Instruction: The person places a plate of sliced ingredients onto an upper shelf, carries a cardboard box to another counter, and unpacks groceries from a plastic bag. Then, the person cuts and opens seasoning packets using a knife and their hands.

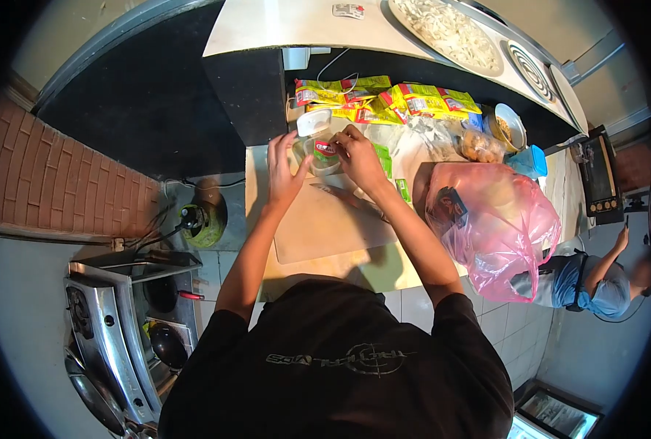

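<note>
Clear container (328,167), red label showing: at far end of brown board (325,230), between left hand (284,167), thumb and fingers apart, and right hand (358,155), fingers bent over rim; cannot tell whether clamped.

one left hand (285,162), one right hand (358,157), one clear tub (325,151), one cutting board (318,234), one pink bag (486,256), one blue container (533,160), one gas cylinder (202,235), one person in blue (603,284); several yellow packets (422,100), too overlapped to count.

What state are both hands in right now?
Left hand: open, at the clear container.
Right hand: curled at the same container; grip cannot be told.
</note>
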Tool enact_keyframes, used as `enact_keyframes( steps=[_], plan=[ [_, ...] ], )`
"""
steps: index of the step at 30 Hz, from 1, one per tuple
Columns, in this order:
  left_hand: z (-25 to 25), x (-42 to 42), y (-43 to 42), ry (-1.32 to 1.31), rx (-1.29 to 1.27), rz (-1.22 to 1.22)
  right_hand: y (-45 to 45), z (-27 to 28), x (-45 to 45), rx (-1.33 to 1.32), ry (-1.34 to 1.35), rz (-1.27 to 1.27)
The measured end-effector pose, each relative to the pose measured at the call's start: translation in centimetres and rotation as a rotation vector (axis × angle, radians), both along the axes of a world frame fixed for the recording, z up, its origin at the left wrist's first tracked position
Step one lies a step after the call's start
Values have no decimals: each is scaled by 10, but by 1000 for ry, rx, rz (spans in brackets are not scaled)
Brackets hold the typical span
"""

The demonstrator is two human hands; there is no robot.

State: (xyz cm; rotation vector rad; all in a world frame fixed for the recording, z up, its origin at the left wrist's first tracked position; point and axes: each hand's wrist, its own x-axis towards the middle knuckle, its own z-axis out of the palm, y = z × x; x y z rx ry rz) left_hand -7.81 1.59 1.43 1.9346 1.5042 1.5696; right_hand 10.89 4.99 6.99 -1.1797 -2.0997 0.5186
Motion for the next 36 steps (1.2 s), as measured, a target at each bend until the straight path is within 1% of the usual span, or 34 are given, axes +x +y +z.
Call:
enact_keyframes(
  steps=[1, 2, 4, 5, 6, 8, 9, 11, 13, 17, 20, 25, 30, 35, 36],
  plan=[
    [16, 1, 0, 12, 16, -31, 1, 0, 0, 2, 12, 25],
    [22, -2, 4, 12, 15, -28, 2, -1, 0, 1, 12, 28],
    [32, -7, 12, 210, -67, -116, 4, 1, 0, 55, 45, 91],
    [36, -6, 14, 179, -32, -142, 5, 1, -1, 58, 44, 90],
    [32, -7, 17, 179, -29, -146, 4, 3, -1, 56, 36, 94],
    [22, -10, 23, 229, -126, -187, 4, 4, 0, 56, 29, 89],
    [22, -9, 23, 230, -127, -193, 6, 1, 1, 72, 24, 93],
    [20, -6, 22, 200, -101, -170, 7, -6, 1, 85, 20, 98],
    [18, -5, 21, 197, -98, -145, 9, -11, 2, 49, 130, 74],
    [13, -1, 22, 164, -112, -105, 9, -15, 6, 46, 114, 75],
    [14, 0, 23, 150, -129, -118, 8, -12, 6, 29, 104, 76],
    [12, 0, 19, 160, -135, -114, 8, -10, 5, 52, 51, 99],
    [13, 1, 15, 193, -105, -93, 7, -12, 1, 61, 62, 97],
    [15, 1, 17, 43, -159, -63, 7, -14, -3, 135, 123, 41],
    [17, 0, 17, 43, -160, -62, 9, -11, -3, 51, 168, -3]
  ],
)
